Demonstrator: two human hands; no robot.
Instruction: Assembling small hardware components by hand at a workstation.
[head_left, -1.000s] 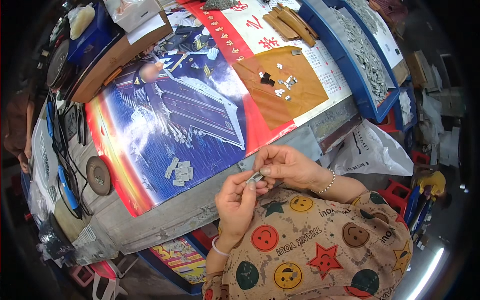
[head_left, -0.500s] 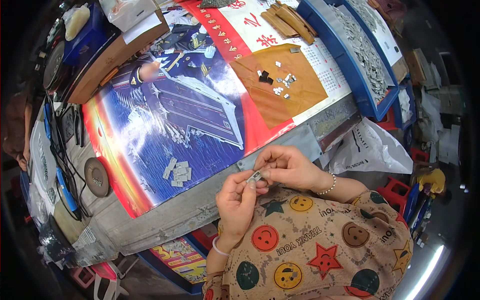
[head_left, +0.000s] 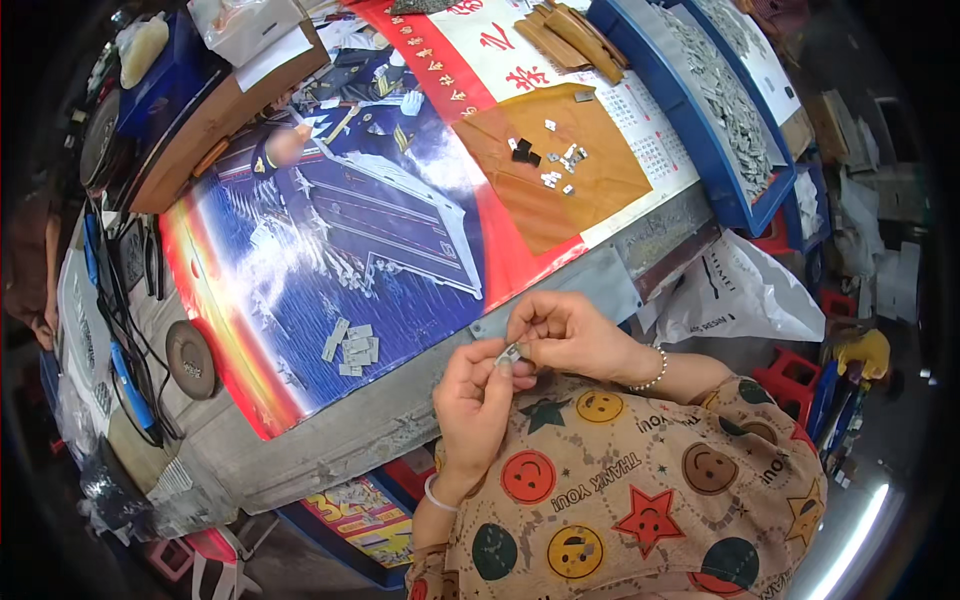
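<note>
Just off the table's near edge, my two hands meet over a small flat grey metal piece (head_left: 509, 354). My left hand (head_left: 474, 396) pinches it between thumb and fingers. From the other side my right hand (head_left: 566, 334) is closed, its thumb and fingertips pressed at the same piece, which they partly cover. On the poster, to the left of my hands, lies a small group of similar flat grey metal pieces (head_left: 357, 347). Farther off, a brown sheet (head_left: 540, 215) carries several tiny silvery parts (head_left: 552, 179) and a few black bits (head_left: 523, 151).
A blue tray (head_left: 735, 200) heaped with small metal parts stands at the far right. On the left are a round brown dish (head_left: 190, 358), a blue-handled corded tool (head_left: 134, 385) and pliers (head_left: 152, 262). A white plastic bag (head_left: 740, 290) hangs by the table's right end.
Both hands stay almost in place, still gripping the small metal piece, whose angle between the fingers has shifted slightly. The whole view has moved a little.
</note>
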